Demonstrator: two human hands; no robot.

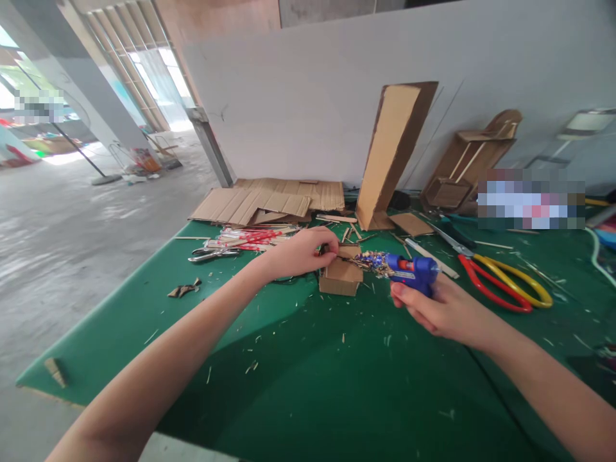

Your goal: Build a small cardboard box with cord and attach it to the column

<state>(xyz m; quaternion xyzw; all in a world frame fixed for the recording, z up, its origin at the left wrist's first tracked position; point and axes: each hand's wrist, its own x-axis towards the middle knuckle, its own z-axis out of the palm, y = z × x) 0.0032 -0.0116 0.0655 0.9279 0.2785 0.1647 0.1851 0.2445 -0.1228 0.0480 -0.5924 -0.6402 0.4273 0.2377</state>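
My right hand (pixel 436 307) is wrapped round the handle of a blue hot glue gun (pixel 414 273). Its front end, crusted with glue and wood bits, points left at a small cardboard box (pixel 341 282). The box sits on the green table (pixel 289 359), just beyond the middle. Over the box's left rear edge, my left hand (pixel 315 247) has its fingers closed in a pinch, close to the nozzle tip. What the pinch holds, if anything, is too small and hidden to tell.
Red-and-yellow-handled shears (pixel 505 282) lie at right, metal scissors (pixel 214 255) at left beside wrapped sticks (pixel 255 237). Cardboard sheets (pixel 264 199), a tall cardboard piece (pixel 392 154) and a cardboard model (pixel 469 160) stand or lie along the back. Scraps litter the tabletop.
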